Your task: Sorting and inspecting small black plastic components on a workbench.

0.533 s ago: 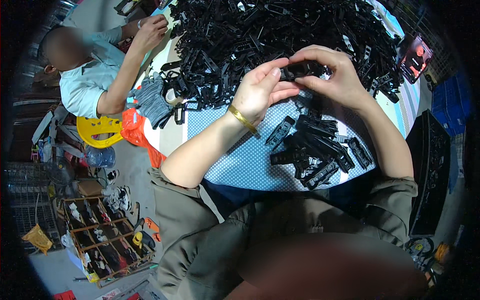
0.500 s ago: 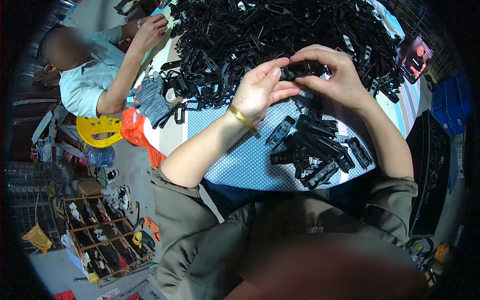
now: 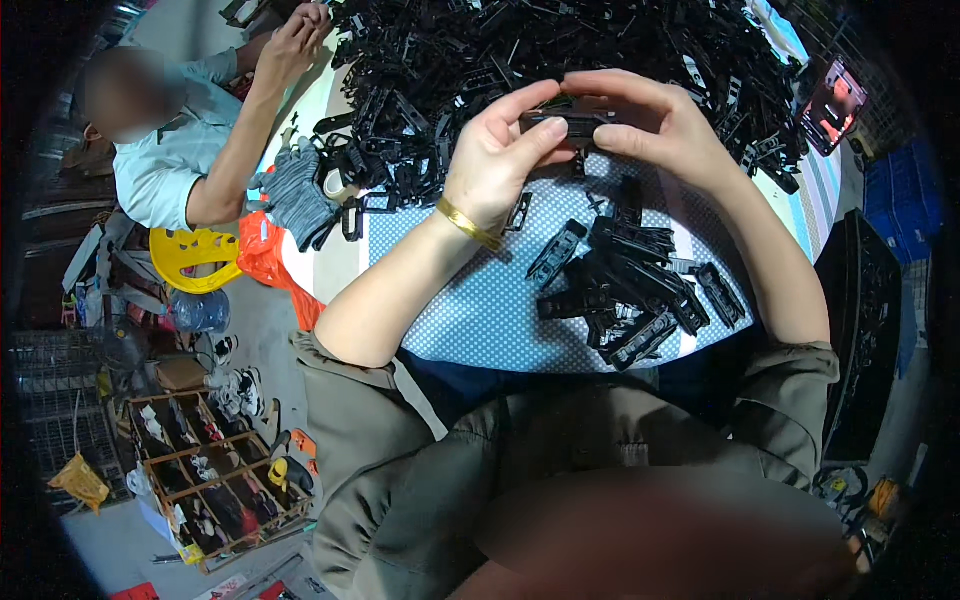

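Observation:
Above the blue dotted table cover (image 3: 460, 320), my left hand (image 3: 492, 155) and my right hand (image 3: 665, 135) pinch a long black plastic part (image 3: 578, 124) from its two ends. Both thumbs rest on its near side, while the fingers curl behind and partly hide it. What the part belongs to cannot be made out. Just beyond my hands rises a big heap of similar black plastic parts (image 3: 420, 70). Closer to my body lies a small cluster of black parts (image 3: 645, 275), with one piece (image 3: 557, 252) a little apart at its left.
Left of the heap lie a grey knit glove (image 3: 298, 195), a roll of tape (image 3: 337, 184) and an orange plastic bag (image 3: 262, 245). A co-worker (image 3: 165, 150) sits at the far left. At the right edge stands a lit phone (image 3: 833, 108); blue crates (image 3: 895, 205) are beyond.
My hands have risen slightly and turned the black part more level, with the right fingers arched higher over it. The co-worker's hand has moved up and away.

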Available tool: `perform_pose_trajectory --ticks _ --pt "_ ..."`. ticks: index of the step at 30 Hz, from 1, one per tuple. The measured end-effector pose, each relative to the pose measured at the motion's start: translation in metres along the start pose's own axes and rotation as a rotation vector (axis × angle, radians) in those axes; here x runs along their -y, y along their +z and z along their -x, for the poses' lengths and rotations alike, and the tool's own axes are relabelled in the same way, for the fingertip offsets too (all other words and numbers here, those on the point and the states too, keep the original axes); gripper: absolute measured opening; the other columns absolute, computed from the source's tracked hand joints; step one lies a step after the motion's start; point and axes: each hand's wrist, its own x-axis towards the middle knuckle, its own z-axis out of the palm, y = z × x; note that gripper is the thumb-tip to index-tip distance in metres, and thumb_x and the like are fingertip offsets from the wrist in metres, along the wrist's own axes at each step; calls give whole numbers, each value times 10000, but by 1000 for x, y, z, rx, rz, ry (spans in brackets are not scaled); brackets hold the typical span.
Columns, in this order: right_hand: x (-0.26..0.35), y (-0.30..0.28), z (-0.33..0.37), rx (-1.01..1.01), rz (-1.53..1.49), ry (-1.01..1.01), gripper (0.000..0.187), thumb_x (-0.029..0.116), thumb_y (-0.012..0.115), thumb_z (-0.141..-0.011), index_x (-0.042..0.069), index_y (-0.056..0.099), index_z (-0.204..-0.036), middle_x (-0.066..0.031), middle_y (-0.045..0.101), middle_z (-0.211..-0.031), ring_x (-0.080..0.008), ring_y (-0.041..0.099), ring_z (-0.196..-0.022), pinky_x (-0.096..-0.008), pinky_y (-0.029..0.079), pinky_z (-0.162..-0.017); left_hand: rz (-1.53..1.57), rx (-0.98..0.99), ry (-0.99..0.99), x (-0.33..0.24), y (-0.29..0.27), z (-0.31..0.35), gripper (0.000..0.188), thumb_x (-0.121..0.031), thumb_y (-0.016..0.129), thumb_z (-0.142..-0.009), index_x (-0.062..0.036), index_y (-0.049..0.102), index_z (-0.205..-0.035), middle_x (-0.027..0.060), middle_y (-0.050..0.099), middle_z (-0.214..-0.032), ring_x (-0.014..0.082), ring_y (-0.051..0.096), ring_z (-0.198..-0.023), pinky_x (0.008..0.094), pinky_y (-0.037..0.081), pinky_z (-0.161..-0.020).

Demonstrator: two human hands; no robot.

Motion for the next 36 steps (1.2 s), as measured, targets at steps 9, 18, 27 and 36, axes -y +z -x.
perform_pose_trajectory --ticks 9,18,27,36 --pt "9 2 4 -36 120 131 273 121 633 -753 28 608 -1009 -46 630 -847 -88 579 -764 -201 460 -675 -144 75 92 -9 -1 1 440 -55 551 -811 26 391 -1214 89 589 -951 124 577 -819 241 485 -753" --pt "11 -15 0 44 43 122 287 206 551 -827 23 580 -1046 -70 618 -903 -108 584 -805 -222 467 -705 -117 120 155 -5 3 -1 454 -81 524 -833 10 351 -1243 113 568 -1010 159 578 -867 286 494 -780" --pt "9 -58 -3 -96 146 114 316 293 522 -842 50 589 -1032 -56 610 -872 -78 554 -712 -200 462 -645 181 60 -84 1 4 -1 428 -45 454 -857 19 298 -1250 194 523 -1052 265 554 -971 321 492 -805" --pt "15 -14 5 98 152 161 216 126 610 -780 5 603 -959 -32 611 -769 -80 573 -701 -201 465 -631 -73 138 -23 -3 1 3 492 -30 540 -803 12 325 -1243 102 566 -939 152 582 -794 248 487 -727"
